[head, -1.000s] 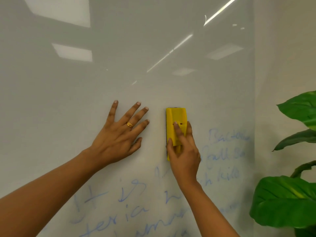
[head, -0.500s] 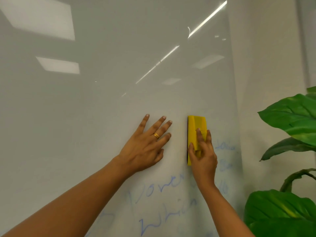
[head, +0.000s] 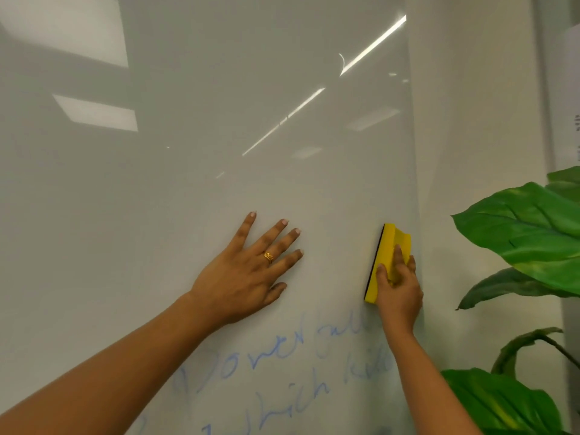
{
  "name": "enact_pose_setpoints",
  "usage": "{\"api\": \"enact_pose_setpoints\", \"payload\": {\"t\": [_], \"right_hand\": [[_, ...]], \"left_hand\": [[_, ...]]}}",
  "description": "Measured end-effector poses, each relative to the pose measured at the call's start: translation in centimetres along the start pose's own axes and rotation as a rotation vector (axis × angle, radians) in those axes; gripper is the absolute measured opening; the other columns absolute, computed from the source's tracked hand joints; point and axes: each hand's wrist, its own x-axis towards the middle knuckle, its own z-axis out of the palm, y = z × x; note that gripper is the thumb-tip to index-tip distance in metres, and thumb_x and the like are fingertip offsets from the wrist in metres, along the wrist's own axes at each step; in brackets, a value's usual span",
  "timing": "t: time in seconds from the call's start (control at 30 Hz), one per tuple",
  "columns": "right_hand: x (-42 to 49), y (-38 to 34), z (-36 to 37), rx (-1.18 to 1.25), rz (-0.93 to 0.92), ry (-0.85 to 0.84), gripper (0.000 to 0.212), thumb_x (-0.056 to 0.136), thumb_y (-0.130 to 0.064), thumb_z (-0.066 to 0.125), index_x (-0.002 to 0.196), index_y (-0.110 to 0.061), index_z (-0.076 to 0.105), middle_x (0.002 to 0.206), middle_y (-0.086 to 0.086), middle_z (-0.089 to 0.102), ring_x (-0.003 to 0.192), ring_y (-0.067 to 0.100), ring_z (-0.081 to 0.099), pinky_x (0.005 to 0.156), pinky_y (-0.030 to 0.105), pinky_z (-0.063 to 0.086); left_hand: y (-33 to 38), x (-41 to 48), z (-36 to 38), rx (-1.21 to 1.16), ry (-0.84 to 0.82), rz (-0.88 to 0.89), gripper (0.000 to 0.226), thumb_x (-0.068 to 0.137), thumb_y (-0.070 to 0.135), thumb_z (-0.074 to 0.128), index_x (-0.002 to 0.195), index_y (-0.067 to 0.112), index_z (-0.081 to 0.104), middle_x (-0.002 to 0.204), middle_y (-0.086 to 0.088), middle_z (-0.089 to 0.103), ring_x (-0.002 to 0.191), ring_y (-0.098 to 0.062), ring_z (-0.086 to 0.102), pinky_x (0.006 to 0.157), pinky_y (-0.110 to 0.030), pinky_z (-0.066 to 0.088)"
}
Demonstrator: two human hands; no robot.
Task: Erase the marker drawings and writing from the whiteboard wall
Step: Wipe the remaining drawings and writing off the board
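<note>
Head view: the whiteboard (head: 188, 183) fills most of the frame, glossy, with ceiling lights mirrored in its upper part. Its right edge runs down beside a plain wall (head: 470, 120).

The eraser (head: 390, 246) is a yellow block with a dark felt face, and that face lies against the board. It sits low and far right on the board, just inside the right edge. Its long axis is close to upright, leaning a little, so the top end points up and slightly right and the bottom end sits lower and to the left.

The right hand (head: 398, 293) holds the eraser's lower half from the near side. Its grip is closed round the block: the fingers lie up along the yellow back and the thumb is on the left side.

The left hand (head: 248, 271) is well to the left of the eraser and apart from it. It lies flat on the bare board with its grip fully open, fingers spread and pointing up and right, holding nothing. A gold ring (head: 268, 255) is on one finger.

Faint blue writing (head: 266, 356) runs across the board's lower part, below both hands. Its upper line slants up towards the eraser's bottom end, and the right forearm crosses its right end.

Large green leaves of a plant (head: 527, 233) stand at the right, in front of the wall.
</note>
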Motion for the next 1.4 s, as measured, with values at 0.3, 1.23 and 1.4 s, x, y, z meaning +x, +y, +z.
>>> {"api": "enact_pose_setpoints", "payload": {"t": [0.3,1.23,1.4], "right_hand": [[-5.9,-4.0,1.8,-0.004,-0.376,-0.021,0.047,0.092,-0.040,0.047,0.136,-0.039,0.034,0.150,-0.010,0.023,0.117,0.022,0.056,0.072,0.025,0.044],[1.5,11.0,-1.4,0.060,0.146,0.056,0.045,0.100,-0.017,0.038,0.144,-0.025,0.030,0.154,0.006,0.020,0.137,0.030,0.030,0.112,0.040,0.022],[-0.6,9.3,-0.6,0.147,0.149,0.077,0.045,0.098,-0.013,0.044,0.141,-0.021,0.036,0.153,0.008,0.023,0.139,0.027,0.028,0.111,0.035,0.023]], "left_hand": [[0.0,0.0,-0.2,0.019,-0.041,0.010,0.055,0.094,0.042,0.026,0.137,0.016,0.049,0.147,-0.013,0.039,0.137,-0.032,0.034,0.106,-0.061,0.021],[0.3,0.0,0.3,0.041,0.010,0.021,0.055,0.096,0.039,0.024,0.139,0.014,0.045,0.148,-0.014,0.035,0.138,-0.035,0.030,0.107,-0.063,0.018],[0.3,-0.1,0.3,0.046,0.014,0.021,0.054,0.096,0.038,0.023,0.140,0.014,0.045,0.148,-0.015,0.035,0.138,-0.035,0.029,0.107,-0.064,0.018]]}}
